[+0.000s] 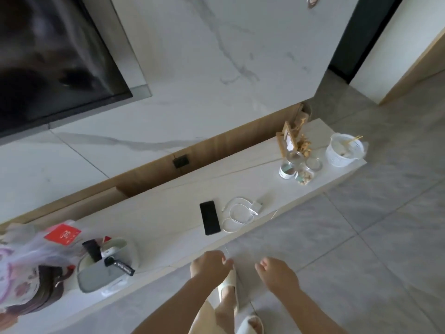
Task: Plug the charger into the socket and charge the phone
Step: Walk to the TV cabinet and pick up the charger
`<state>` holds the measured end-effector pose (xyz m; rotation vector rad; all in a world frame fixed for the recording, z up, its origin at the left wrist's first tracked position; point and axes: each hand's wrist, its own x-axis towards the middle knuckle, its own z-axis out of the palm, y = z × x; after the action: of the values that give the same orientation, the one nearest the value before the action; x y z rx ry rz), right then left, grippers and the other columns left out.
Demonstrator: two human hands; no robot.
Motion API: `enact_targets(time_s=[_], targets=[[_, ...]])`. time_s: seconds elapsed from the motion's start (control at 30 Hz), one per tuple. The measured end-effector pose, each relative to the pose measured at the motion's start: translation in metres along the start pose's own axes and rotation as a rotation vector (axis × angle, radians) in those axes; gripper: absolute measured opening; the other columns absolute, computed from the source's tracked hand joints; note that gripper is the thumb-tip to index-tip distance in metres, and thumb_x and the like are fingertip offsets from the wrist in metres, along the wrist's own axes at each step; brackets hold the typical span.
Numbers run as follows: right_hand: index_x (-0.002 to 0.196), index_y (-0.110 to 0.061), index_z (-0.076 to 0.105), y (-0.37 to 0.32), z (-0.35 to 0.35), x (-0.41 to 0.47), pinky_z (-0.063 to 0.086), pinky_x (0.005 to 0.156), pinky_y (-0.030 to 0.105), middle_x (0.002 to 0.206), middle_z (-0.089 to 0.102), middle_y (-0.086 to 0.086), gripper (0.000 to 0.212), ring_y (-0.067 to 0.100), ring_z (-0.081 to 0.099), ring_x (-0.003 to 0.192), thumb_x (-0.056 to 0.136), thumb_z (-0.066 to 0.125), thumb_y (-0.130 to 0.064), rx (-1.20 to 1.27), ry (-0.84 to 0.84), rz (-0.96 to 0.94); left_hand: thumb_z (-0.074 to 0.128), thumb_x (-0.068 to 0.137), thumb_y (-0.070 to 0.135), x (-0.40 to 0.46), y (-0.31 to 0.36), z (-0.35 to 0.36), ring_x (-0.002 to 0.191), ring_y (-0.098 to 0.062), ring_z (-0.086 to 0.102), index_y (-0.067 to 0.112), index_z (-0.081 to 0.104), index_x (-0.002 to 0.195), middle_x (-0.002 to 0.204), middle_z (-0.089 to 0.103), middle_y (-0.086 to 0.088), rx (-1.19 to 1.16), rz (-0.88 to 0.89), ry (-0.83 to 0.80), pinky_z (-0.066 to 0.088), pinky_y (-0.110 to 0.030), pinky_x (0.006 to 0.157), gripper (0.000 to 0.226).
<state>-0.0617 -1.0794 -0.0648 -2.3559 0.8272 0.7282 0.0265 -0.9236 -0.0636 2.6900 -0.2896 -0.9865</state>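
**Charger and phone wait near the table's front edge**

Both hands hang empty over the floor: the left hand [209,263] with a loosely curled grip, the right hand [277,273] with fingers slack and open. The white charger [258,204] lies on the table [168,213], its cable [237,214] coiled just beside the black phone [210,217]. The plug block looks light and rigid, best pinched by its sides; the cable is soft and will likely trail and snag, so the free end needs guiding. The phone is slick and lies close to the front edge. The dark socket [181,162] sits in the wooden recess behind the table, with open surface between.
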Motion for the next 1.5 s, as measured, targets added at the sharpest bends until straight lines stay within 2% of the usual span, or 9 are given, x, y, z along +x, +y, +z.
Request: enact_targets(time_s=[0.2, 0.43, 0.7, 0.87, 1.03, 1.2, 1.3, 1.37, 1.5], targets=[[0.055, -0.022, 0.025, -0.044, -0.016, 0.041, 0.037, 0.073, 0.028, 0.067, 0.039, -0.004, 0.041, 0.018, 0.045, 0.08, 0.092, 0.037, -0.038, -0.115, -0.089, -0.071, 0.042, 0.08, 0.054, 0.043, -0.018, -0.021, 0.093, -0.013, 0.06, 0.032, 0.064, 0.098, 0.105, 0.067, 0.011, 0.004, -0.062, -0.042, 0.041, -0.023, 0.07, 0.036], [0.07, -0.019, 0.045, -0.065, -0.048, 0.087, 0.045, 0.09, 0.031, 0.112, 0.066, 0.01, 0.029, 0.023, 0.059, 0.102, 0.094, 0.037, -0.034, -0.162, -0.128, -0.054, 0.039, 0.083, 0.051, 0.084, -0.024, -0.042, 0.097, -0.014, 0.06, 0.031, 0.063, 0.104, 0.11, 0.065, 0.008, 0.019, -0.1, -0.092, 0.042, -0.022, 0.071, 0.037], [0.113, -0.013, 0.059, -0.058, -0.068, 0.139, 0.046, 0.092, 0.031, 0.12, 0.065, 0.008, 0.037, 0.023, 0.06, 0.112, 0.095, 0.035, -0.035, -0.228, -0.172, -0.023, 0.043, 0.082, 0.053, 0.114, -0.026, -0.041, 0.098, -0.011, 0.061, 0.034, 0.063, 0.104, 0.111, 0.067, 0.012, -0.14, -0.244, -0.114, 0.05, -0.025, 0.085, 0.035], [0.091, -0.014, 0.059, -0.045, -0.088, 0.191, 0.045, 0.081, 0.031, 0.112, 0.068, 0.011, 0.031, 0.026, 0.062, 0.107, 0.095, 0.035, -0.032, -0.293, -0.262, -0.016, 0.042, 0.086, 0.05, 0.142, -0.005, -0.034, 0.094, -0.013, 0.063, 0.034, 0.064, 0.104, 0.11, 0.067, 0.011, -0.22, -0.324, -0.11, 0.046, -0.023, 0.074, 0.032], [0.06, -0.022, 0.029, -0.038, -0.1, 0.251, 0.037, 0.072, 0.03, 0.107, 0.067, 0.011, 0.035, 0.025, 0.061, 0.099, 0.094, 0.035, -0.031, -0.352, -0.297, -0.069, 0.041, 0.087, 0.041, 0.178, 0.033, -0.023, 0.09, -0.019, 0.063, 0.028, 0.067, 0.094, 0.101, 0.069, 0.006, -0.323, -0.389, -0.131, 0.046, -0.026, 0.07, 0.03], [0.058, -0.025, 0.027, -0.039, -0.094, 0.303, 0.047, 0.08, 0.034, 0.071, 0.046, -0.001, 0.035, 0.022, 0.048, 0.08, 0.092, 0.034, -0.029, -0.399, -0.349, -0.112, 0.04, 0.085, 0.037, 0.223, 0.062, -0.002, 0.087, -0.02, 0.064, 0.027, 0.066, 0.09, 0.098, 0.07, 0.003, -0.464, -0.437, -0.141, 0.046, -0.028, 0.07, 0.029], [0.088, -0.019, 0.056, -0.037, -0.083, 0.33, 0.047, 0.087, 0.032, 0.098, 0.064, 0.006, 0.025, 0.026, 0.06, 0.105, 0.094, 0.035, -0.031, -0.379, -0.397, -0.071, 0.041, 0.084, 0.038, 0.249, 0.071, 0.015, 0.091, -0.018, 0.064, 0.032, 0.065, 0.095, 0.102, 0.07, 0.005, -0.519, -0.445, -0.146, 0.041, -0.025, 0.068, 0.027], [0.114, -0.009, 0.056, -0.034, -0.072, 0.348, 0.046, 0.089, 0.031, 0.119, 0.064, 0.011, 0.035, 0.025, 0.058, 0.114, 0.095, 0.036, -0.03, -0.351, -0.417, -0.026, 0.041, 0.086, 0.037, 0.268, 0.073, 0.025, 0.092, -0.019, 0.064, 0.033, 0.064, 0.098, 0.105, 0.069, 0.004, -0.539, -0.445, -0.164, 0.039, -0.025, 0.066, 0.027], [0.125, -0.006, 0.049, -0.027, -0.046, 0.382, 0.044, 0.093, 0.029, 0.127, 0.061, 0.011, 0.041, 0.024, 0.056, 0.119, 0.096, 0.037, -0.031, -0.306, -0.424, 0.066, 0.042, 0.09, 0.03, 0.309, 0.07, 0.044, 0.099, -0.021, 0.063, 0.028, 0.063, 0.11, 0.112, 0.067, -0.001, -0.578, -0.409, -0.191, 0.049, -0.026, 0.079, 0.029]])
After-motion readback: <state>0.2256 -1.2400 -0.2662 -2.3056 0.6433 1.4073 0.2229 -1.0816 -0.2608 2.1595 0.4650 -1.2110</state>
